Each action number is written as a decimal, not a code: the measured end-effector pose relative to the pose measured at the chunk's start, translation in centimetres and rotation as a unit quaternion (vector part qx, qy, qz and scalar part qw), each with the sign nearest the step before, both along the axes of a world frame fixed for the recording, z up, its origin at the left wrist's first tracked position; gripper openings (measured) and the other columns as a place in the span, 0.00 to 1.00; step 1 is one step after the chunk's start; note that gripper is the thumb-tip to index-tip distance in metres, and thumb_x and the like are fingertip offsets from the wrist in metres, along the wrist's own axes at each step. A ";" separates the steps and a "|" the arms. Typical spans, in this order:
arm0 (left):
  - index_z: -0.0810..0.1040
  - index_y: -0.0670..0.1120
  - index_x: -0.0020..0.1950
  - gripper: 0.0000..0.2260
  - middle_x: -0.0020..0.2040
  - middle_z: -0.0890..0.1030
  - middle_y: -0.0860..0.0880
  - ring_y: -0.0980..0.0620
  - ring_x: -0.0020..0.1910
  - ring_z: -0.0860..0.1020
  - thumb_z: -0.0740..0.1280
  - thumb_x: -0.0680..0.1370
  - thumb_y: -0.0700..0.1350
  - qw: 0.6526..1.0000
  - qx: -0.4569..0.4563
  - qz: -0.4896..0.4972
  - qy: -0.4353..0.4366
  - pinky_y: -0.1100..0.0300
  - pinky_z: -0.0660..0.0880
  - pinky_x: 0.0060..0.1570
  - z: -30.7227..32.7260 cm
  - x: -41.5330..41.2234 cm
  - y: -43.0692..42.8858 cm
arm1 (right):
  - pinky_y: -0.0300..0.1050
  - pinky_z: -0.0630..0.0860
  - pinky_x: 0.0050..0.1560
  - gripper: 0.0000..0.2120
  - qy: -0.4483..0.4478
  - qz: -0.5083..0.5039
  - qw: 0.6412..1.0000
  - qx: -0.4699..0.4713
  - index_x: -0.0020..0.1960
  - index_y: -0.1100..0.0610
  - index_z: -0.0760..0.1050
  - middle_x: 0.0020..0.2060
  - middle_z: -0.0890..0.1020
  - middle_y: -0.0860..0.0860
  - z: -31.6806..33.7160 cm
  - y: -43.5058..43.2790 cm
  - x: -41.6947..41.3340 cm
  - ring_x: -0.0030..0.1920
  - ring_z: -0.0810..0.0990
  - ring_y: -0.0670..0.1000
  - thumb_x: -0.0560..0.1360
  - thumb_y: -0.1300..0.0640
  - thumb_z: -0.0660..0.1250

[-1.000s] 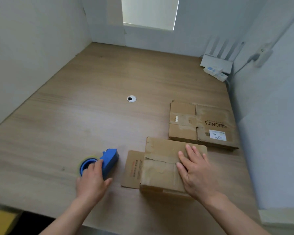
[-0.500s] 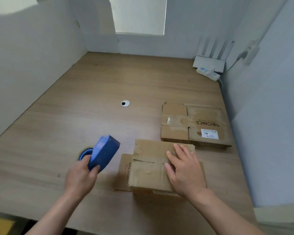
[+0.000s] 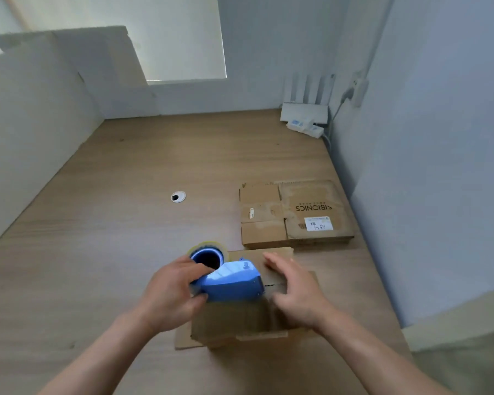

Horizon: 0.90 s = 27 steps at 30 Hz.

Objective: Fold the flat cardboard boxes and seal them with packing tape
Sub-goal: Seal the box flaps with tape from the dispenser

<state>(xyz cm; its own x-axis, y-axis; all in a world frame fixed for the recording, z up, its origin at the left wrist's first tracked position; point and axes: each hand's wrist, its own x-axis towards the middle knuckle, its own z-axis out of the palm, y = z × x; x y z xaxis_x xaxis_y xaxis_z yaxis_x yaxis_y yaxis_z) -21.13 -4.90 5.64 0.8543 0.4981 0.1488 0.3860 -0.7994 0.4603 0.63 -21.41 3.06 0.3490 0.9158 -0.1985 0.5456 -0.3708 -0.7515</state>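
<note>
The half-folded cardboard box [image 3: 234,323] sits on the surface [image 3: 97,252] at 6 o'clock. The left hand [image 3: 169,295], half a second ago holding the blue tape dispenser [image 3: 231,283] at the box's 9 o'clock, now has its grip curled round it over the box top. The dispenser's long axis runs 10 to 4 o'clock, roll end farther. The right hand [image 3: 294,292], grip slack with straight fingers, holds nothing at the box's 3 o'clock. A flattened box [image 3: 294,212] lies at 1 o'clock.

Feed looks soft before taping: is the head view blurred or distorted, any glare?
Head view: mild motion blur on the right hand and left hand gripping the dispenser; wide-angle bends the walls and table edges; light is soft and even, no glare; flat box print is readable.
</note>
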 end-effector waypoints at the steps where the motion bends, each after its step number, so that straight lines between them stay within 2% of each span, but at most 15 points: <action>1: 0.84 0.52 0.48 0.17 0.39 0.79 0.58 0.56 0.41 0.76 0.64 0.63 0.52 1.000 0.002 -0.002 0.006 0.56 0.77 0.37 -0.1 0.1 0.1 | 0.48 0.53 0.80 0.37 0.020 0.001 1.000 -0.003 0.76 0.44 0.65 0.75 0.68 0.45 0.1 -0.1 0.2 0.76 0.62 0.46 0.70 0.61 0.69; 4: 0.84 0.51 0.46 0.16 0.39 0.80 0.57 0.54 0.41 0.76 0.64 0.63 0.52 1.000 0.005 -0.010 0.020 0.56 0.76 0.36 0.0 0.2 0.5 | 0.57 0.53 0.79 0.35 0.062 0.003 0.998 -0.018 0.70 0.32 0.68 0.77 0.64 0.43 0.0 -0.2 0.7 0.79 0.56 0.49 0.71 0.63 0.67; 7: 0.84 0.51 0.46 0.16 0.39 0.80 0.58 0.54 0.41 0.76 0.64 0.64 0.53 0.999 0.008 -0.017 0.029 0.55 0.77 0.35 0.1 0.2 0.6 | 0.57 0.48 0.80 0.34 0.068 0.026 0.997 -0.001 0.61 0.26 0.68 0.74 0.68 0.38 0.0 -0.1 0.5 0.79 0.54 0.44 0.71 0.65 0.65; 11: 0.82 0.52 0.45 0.15 0.39 0.79 0.59 0.55 0.41 0.76 0.64 0.63 0.52 0.999 0.006 -0.021 0.035 0.55 0.77 0.34 0.1 0.1 0.7 | 0.51 0.44 0.80 0.31 0.072 0.044 0.996 0.005 0.65 0.35 0.71 0.72 0.69 0.37 -0.2 -0.1 0.5 0.78 0.54 0.40 0.71 0.65 0.65; 16: 0.83 0.52 0.46 0.15 0.39 0.79 0.60 0.57 0.42 0.74 0.65 0.64 0.52 0.999 -0.014 -0.031 0.030 0.56 0.77 0.35 0.2 0.0 1.0 | 0.55 0.50 0.80 0.29 0.085 0.001 0.996 0.018 0.64 0.32 0.71 0.71 0.70 0.37 -0.3 0.0 0.3 0.78 0.57 0.43 0.66 0.52 0.64; 19: 0.84 0.52 0.46 0.14 0.39 0.79 0.59 0.58 0.42 0.74 0.65 0.64 0.52 0.999 -0.018 -0.035 0.032 0.56 0.77 0.35 0.3 -0.1 1.2 | 0.57 0.56 0.78 0.25 0.081 -0.023 0.996 0.016 0.59 0.28 0.73 0.73 0.68 0.40 -0.5 0.0 0.1 0.78 0.58 0.48 0.64 0.48 0.66; 22: 0.84 0.53 0.48 0.16 0.40 0.80 0.58 0.58 0.42 0.76 0.65 0.64 0.52 0.998 -0.025 -0.042 0.044 0.55 0.78 0.36 0.4 0.0 1.5 | 0.56 0.61 0.77 0.14 0.085 -0.055 0.994 0.036 0.50 0.30 0.78 0.68 0.76 0.41 -1.0 0.3 -0.1 0.75 0.64 0.43 0.65 0.41 0.67; 24: 0.84 0.54 0.48 0.16 0.40 0.79 0.59 0.58 0.43 0.76 0.65 0.64 0.52 0.997 -0.037 -0.046 0.050 0.56 0.78 0.37 0.5 0.1 1.9 | 0.54 0.66 0.74 0.03 0.122 -0.101 0.985 0.066 0.45 0.38 0.82 0.60 0.82 0.40 -1.1 0.5 -0.2 0.71 0.69 0.40 0.72 0.46 0.72; 27: 0.83 0.55 0.46 0.13 0.39 0.78 0.59 0.58 0.42 0.76 0.65 0.63 0.51 0.996 -0.053 -0.048 0.062 0.54 0.77 0.37 0.9 0.5 2.3 | 0.48 0.71 0.70 0.04 0.149 -0.127 0.977 0.083 0.45 0.46 0.84 0.53 0.84 0.39 -1.1 0.3 -0.1 0.65 0.74 0.38 0.76 0.53 0.72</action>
<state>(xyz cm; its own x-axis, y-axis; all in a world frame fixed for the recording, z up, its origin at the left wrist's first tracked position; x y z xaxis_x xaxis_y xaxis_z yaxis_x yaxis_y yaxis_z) -20.67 -2.57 6.54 0.9069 0.4212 -0.0094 0.3697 -0.7849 0.4973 0.54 -21.10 1.94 0.5183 0.8356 -0.1822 0.1988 -0.3250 -0.9246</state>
